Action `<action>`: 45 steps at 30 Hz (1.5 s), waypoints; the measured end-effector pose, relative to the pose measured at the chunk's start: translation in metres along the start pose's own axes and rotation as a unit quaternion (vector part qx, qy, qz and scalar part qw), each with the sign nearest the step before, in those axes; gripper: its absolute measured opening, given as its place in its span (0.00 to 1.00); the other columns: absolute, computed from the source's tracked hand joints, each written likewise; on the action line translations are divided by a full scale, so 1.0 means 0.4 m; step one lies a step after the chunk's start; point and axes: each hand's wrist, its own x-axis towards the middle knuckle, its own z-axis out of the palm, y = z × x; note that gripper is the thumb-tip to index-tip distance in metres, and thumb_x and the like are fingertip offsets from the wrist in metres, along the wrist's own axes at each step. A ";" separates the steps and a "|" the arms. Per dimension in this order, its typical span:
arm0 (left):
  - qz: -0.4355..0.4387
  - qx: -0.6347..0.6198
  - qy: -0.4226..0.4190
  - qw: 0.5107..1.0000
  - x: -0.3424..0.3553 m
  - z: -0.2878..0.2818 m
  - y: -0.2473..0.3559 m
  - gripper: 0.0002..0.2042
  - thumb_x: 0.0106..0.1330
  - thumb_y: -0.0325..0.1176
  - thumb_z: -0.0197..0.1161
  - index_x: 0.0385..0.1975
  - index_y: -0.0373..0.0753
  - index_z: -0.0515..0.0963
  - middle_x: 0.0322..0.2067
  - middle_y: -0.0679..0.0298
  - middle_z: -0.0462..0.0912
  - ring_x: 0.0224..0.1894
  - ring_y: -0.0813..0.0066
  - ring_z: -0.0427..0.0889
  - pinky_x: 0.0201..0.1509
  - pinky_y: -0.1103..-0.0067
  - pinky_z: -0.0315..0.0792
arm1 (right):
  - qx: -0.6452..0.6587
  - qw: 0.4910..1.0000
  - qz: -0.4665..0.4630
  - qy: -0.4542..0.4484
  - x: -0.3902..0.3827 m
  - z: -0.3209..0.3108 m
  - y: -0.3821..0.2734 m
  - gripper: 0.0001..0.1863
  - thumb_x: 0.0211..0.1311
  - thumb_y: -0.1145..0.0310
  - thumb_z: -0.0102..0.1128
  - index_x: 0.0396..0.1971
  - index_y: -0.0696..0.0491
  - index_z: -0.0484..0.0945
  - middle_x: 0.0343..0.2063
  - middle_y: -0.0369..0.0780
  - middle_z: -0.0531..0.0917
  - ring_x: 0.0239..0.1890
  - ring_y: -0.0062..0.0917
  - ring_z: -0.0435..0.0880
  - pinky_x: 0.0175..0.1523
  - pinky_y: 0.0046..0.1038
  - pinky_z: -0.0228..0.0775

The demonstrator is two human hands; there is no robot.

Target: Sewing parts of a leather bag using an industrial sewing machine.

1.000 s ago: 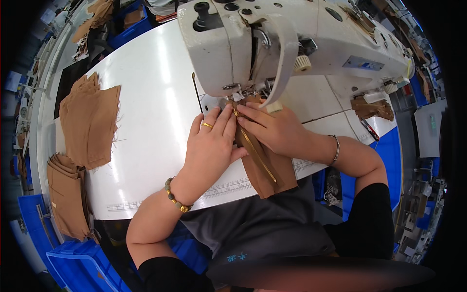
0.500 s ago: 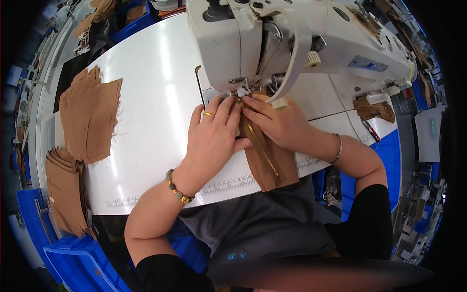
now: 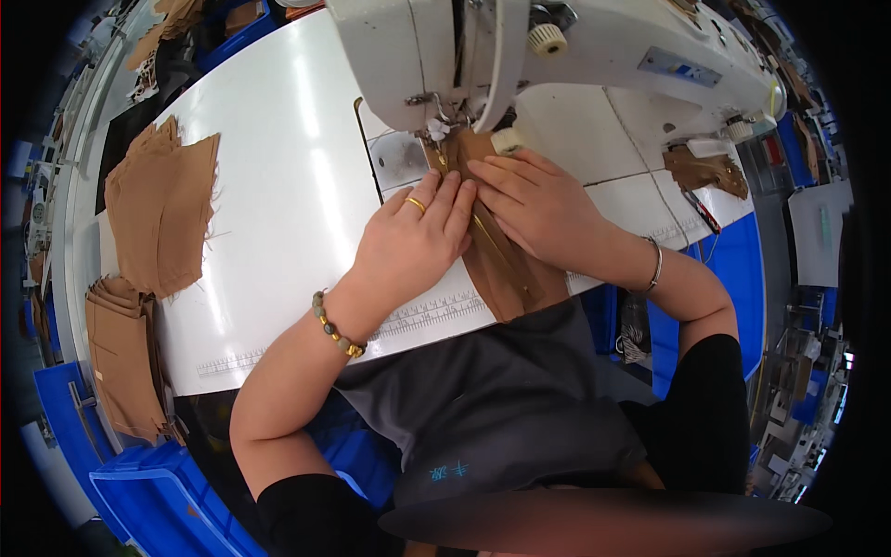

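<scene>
A: State the position of the work piece relative to the sewing machine (image 3: pixel 557 56).

B: The brown fabric strip (image 3: pixel 506 269) lies on the white table (image 3: pixel 278 186), directly in front of the sewing machine. Its far end sits under the machine's head, at the needle. Its near end hangs over the table edge closest to the person. A yellow line runs along its length; whether this is a zipper or a seam cannot be determined.

A: Left hand?

B: The left hand (image 3: pixel 413 246) lies palm down in front of the machine, on the left side of the strip. The fingers are extended and held close together, and the fingertips press on the fabric just short of the needle. Nothing is gripped. A gold ring is on one finger, and a beaded bracelet (image 3: pixel 336 325) is on the wrist.

A: Right hand?

B: The right hand (image 3: pixel 543 209) lies flat on the right side of the strip, in front of the machine. The fingers are extended toward the left hand, nearly touching its fingertips. It presses down on the fabric and does not close around it. A thin bangle (image 3: pixel 655 267) is on the wrist.

A: Other items?

B: A stack of brown fabric pieces (image 3: pixel 162 213) lies well to the left of the machine, on the table. A second pile (image 3: pixel 121 357) lies nearer the person, at the table's left edge. Blue bins (image 3: pixel 158 501) stand below that edge.
</scene>
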 end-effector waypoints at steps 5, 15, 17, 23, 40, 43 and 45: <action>-0.008 -0.058 -0.016 0.998 -0.019 -0.005 -0.005 0.24 0.52 0.31 0.72 0.53 0.40 0.82 0.53 0.62 0.85 0.55 0.67 0.85 0.47 0.75 0.82 | 0.167 0.985 -0.035 0.010 -0.091 -0.046 -0.099 0.19 0.52 0.69 0.71 0.45 0.57 0.81 0.51 0.45 0.81 0.55 0.36 0.82 0.67 0.44 0.71; -0.105 -0.038 -0.026 0.993 -0.095 -0.085 0.184 0.23 0.53 0.27 0.69 0.53 0.37 0.83 0.53 0.59 0.86 0.54 0.63 0.86 0.49 0.75 0.82 | 0.073 0.977 -0.136 0.149 -0.142 0.015 -0.172 0.09 0.51 0.71 0.69 0.34 0.56 0.87 0.36 0.39 0.84 0.43 0.31 0.85 0.59 0.37 0.79; -0.123 -0.030 0.004 0.992 -0.105 -0.082 0.205 0.22 0.52 0.27 0.69 0.51 0.37 0.84 0.52 0.59 0.86 0.54 0.63 0.86 0.50 0.74 0.82 | 0.069 0.978 -0.134 0.143 -0.148 0.019 -0.174 0.09 0.50 0.71 0.69 0.33 0.55 0.87 0.35 0.37 0.84 0.42 0.30 0.85 0.60 0.37 0.78; -0.131 -0.061 0.043 0.989 -0.114 -0.066 0.211 0.19 0.55 0.28 0.65 0.48 0.36 0.85 0.51 0.57 0.86 0.53 0.59 0.85 0.48 0.73 0.79 | 0.055 0.978 -0.127 0.157 -0.153 0.022 -0.181 0.08 0.48 0.72 0.70 0.31 0.54 0.88 0.33 0.34 0.83 0.41 0.27 0.85 0.61 0.37 0.77; -0.160 -0.059 0.036 0.985 -0.118 -0.075 0.226 0.22 0.50 0.29 0.70 0.49 0.41 0.85 0.52 0.64 0.86 0.52 0.63 0.83 0.49 0.73 0.76 | 0.055 0.977 -0.129 0.158 -0.138 -0.024 -0.185 0.12 0.50 0.64 0.77 0.31 0.53 0.86 0.32 0.35 0.85 0.38 0.27 0.87 0.54 0.33 0.81; -0.177 -0.049 0.011 0.983 -0.118 -0.084 0.237 0.20 0.54 0.30 0.71 0.50 0.41 0.85 0.53 0.65 0.85 0.53 0.63 0.82 0.53 0.70 0.75 | 0.171 0.977 -0.092 0.091 -0.095 -0.071 -0.127 0.13 0.52 0.62 0.77 0.25 0.52 0.80 0.31 0.36 0.83 0.35 0.30 0.86 0.52 0.35 0.82; -0.185 -0.040 -0.008 0.982 -0.116 -0.088 0.241 0.20 0.57 0.32 0.70 0.51 0.42 0.84 0.55 0.66 0.84 0.55 0.64 0.81 0.57 0.66 0.73 | 0.149 0.979 -0.071 0.122 -0.036 -0.063 -0.066 0.14 0.55 0.63 0.74 0.24 0.53 0.77 0.30 0.37 0.82 0.31 0.32 0.84 0.51 0.38 0.82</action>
